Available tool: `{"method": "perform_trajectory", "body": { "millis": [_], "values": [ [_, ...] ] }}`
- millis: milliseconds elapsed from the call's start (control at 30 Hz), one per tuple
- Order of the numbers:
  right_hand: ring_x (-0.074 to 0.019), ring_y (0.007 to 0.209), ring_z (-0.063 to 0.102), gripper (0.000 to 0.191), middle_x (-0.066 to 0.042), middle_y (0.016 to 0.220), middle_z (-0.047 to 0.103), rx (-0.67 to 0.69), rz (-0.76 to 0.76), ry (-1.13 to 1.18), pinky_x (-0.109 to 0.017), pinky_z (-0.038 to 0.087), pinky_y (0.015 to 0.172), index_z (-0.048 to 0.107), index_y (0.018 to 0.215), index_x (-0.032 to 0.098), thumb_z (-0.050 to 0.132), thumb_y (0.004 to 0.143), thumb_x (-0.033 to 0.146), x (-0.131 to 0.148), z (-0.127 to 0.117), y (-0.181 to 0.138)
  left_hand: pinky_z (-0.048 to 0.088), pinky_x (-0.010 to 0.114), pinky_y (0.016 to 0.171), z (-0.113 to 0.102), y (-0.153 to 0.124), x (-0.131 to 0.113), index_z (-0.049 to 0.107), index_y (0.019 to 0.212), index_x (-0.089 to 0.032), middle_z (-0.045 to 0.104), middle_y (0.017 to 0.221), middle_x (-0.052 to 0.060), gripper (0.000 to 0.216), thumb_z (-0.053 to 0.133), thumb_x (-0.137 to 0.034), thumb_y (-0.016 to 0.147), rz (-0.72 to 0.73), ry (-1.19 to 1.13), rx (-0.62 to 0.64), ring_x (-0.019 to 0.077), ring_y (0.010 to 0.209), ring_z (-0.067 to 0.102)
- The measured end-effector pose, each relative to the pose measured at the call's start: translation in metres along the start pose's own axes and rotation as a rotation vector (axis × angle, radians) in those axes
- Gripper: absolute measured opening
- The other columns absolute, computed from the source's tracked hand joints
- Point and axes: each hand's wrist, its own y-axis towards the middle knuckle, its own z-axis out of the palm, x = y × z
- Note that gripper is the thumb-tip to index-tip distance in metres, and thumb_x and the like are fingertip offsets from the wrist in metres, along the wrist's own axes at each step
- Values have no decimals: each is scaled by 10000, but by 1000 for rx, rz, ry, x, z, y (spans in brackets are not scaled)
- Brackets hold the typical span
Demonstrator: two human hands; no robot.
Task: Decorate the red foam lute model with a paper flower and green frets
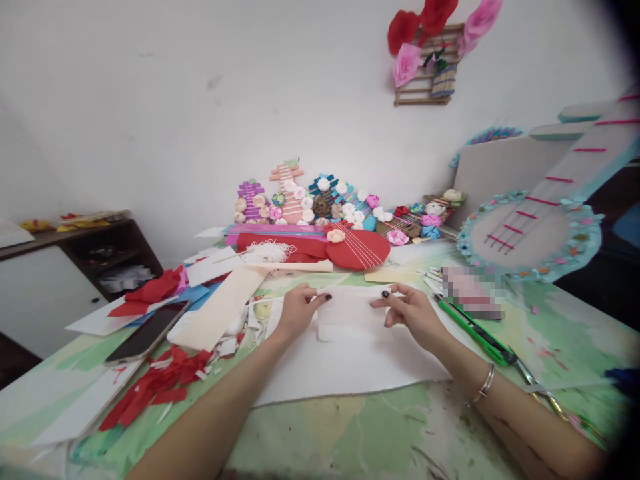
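My left hand (300, 310), right hand (407, 312) pinch thin paper (353, 320) by far corners, over white sheet (350, 373); likely light, easily creased; grip edges.

"What do you have there?"
"My left hand (300, 308) and right hand (409, 313) pinch a small white paper (350, 320) by its far corners, over the big white sheet (345, 373)."
"And around that sheet?"
"Green cutter (473, 328) and scissors (525, 372) to its right, red scraps (163, 385) and phone (149, 332) left, red lute-shaped piece (367, 252) behind it."
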Motion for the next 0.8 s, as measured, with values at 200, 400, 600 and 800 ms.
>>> {"method": "perform_trajectory", "body": {
  "millis": [200, 400, 600, 800],
  "values": [
    [-171, 764, 663, 257, 7, 679, 650, 43, -228, 109, -377, 512, 838, 563, 760, 186, 720, 676, 371, 0, -2, -1, 420, 243, 586, -9, -1, -9, 638, 556, -155, 574, 507, -5, 256, 605, -352, 716, -3, -23, 19, 139, 563, 538],
    [-143, 680, 630, 195, 7, 657, 631, 26, -106, -97, -300, 530, 740, 589, 672, 161, 707, 650, 314, -7, -10, 5, 503, 269, 638, -7, 2, 5, 734, 729, -174, 726, 724, 19, 154, 626, -270, 677, -8, 72, 167, 206, 726, 661],
    [-206, 657, 671, 171, -40, 583, 649, -28, 98, -263, -291, 543, 635, 569, 593, 152, 696, 607, 265, -27, -20, 17, 483, 291, 817, -35, 17, 16, 724, 845, -199, 726, 910, 23, 215, 580, -145, 695, -9, 401, 29, 194, 866, 654],
    [-215, 707, 681, 169, -16, 587, 618, -101, 150, -256, -280, 554, 611, 516, 600, 182, 653, 629, 276, -25, -18, 14, 369, 393, 929, -161, 58, 24, 647, 1010, -98, 654, 1055, 106, 281, 513, -215, 792, -109, 813, -265, 288, 1044, 552]
  ]
}}
